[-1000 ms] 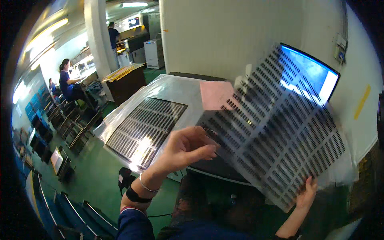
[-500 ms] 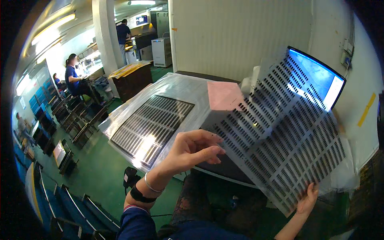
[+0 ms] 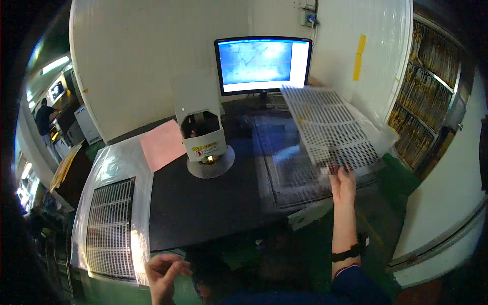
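Observation:
My right hand [image 3: 342, 184] grips the near edge of a thin see-through film sheet [image 3: 333, 127] printed with rows of small dark marks. The sheet is tilted above the right side of the dark table, its far corner reaching up near the monitor. Under it lies another dark, glossy framed sheet [image 3: 277, 175], partly hidden and blurred. Low at the left, my left hand [image 3: 166, 272] hangs near the table's front edge, fingers loosely bent and nothing visible in them. Beside it, a similar patterned sheet [image 3: 109, 229] lies on clear plastic [image 3: 141, 203].
A white device with a round metal base [image 3: 211, 170] stands mid-table, a pink paper [image 3: 162, 145] to its left. Behind is a lit monitor [image 3: 264, 66]. Shelves packed with thin upright items [image 3: 427, 86] stand at right. Another person [image 3: 46, 119] is far left.
My view has turned right. The film sheet, still in my right hand, has swung over the table's right side. My left hand has moved away from the sheet and lower in view.

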{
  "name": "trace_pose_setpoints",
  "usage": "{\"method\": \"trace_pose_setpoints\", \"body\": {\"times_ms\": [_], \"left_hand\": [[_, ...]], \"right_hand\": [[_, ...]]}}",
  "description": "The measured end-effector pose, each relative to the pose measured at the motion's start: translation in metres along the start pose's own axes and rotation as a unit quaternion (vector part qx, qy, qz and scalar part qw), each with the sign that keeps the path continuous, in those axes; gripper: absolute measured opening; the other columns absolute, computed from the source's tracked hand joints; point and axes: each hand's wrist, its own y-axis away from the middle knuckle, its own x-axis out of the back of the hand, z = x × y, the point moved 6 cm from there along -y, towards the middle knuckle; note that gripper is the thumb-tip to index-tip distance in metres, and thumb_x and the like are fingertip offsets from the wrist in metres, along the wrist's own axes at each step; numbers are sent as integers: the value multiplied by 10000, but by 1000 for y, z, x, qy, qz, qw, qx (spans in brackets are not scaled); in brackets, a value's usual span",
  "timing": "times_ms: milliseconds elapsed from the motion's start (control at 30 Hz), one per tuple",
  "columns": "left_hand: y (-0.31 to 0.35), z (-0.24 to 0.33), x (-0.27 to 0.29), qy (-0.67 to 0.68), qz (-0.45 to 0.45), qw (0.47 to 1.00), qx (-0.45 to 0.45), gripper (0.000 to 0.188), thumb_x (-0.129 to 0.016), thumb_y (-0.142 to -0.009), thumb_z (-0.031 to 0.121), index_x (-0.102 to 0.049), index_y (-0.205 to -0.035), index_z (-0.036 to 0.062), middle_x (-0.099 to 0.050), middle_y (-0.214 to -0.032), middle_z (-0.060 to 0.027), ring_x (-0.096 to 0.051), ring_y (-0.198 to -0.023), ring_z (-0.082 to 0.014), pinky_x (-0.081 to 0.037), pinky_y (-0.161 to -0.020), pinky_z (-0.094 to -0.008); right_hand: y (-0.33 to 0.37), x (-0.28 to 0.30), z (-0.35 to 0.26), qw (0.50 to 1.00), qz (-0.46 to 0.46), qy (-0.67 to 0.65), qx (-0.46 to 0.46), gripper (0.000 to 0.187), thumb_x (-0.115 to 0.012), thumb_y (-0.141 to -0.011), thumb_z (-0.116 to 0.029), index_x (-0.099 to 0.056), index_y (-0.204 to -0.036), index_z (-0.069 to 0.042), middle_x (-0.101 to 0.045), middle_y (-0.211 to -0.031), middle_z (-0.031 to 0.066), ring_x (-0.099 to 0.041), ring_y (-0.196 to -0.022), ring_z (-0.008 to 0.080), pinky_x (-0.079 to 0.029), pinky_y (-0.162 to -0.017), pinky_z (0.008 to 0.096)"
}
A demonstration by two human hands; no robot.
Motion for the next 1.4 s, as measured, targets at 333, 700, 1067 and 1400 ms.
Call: {"method": "trace_pose_setpoints", "body": {"times_ms": [333,700,1067,1400], "left_hand": [[22,-25,5,47,-11,994,103,179,-586,-845,29,-591,-1017,-21,-651,-866,-122,-632,-712,-149,-503,-618,-299],[40,2,151,-404,322,850,-103,338,-719,-728,171,-612,-992,-11,-651,-935,-128,-628,-869,-227,-488,-765,-318],[51,-7,167,-601,182,779,-8,654,-765,-658,250,-487,-1223,72,-426,-1311,-167,-400,-1225,-314,-354,-1000,-395],[47,50,138,-566,282,728,-264,113,-639,-701,-28,-661,-754,69,-670,-775,-64,-651,-680,-194,-519,-614,-292]], "right_hand": [[-11,-1,44,992,20,-47,-118,514,-369,-850,109,-251,-1332,-25,-331,-1322,207,-439,-1152,371,-404,-956,561],[-7,17,10,965,-117,220,-84,439,-470,-910,-129,-332,-1298,24,-365,-1333,199,-342,-1237,326,-272,-1061,460],[63,11,-15,988,-72,93,-101,502,-375,-932,-164,-221,-1372,25,-274,-1363,264,-259,-1299,314,-205,-1091,419],[141,-75,65,919,-269,236,-164,485,-536,-856,-133,-362,-1294,-19,-427,-1299,155,-372,-1237,265,-315,-1030,379]]}}
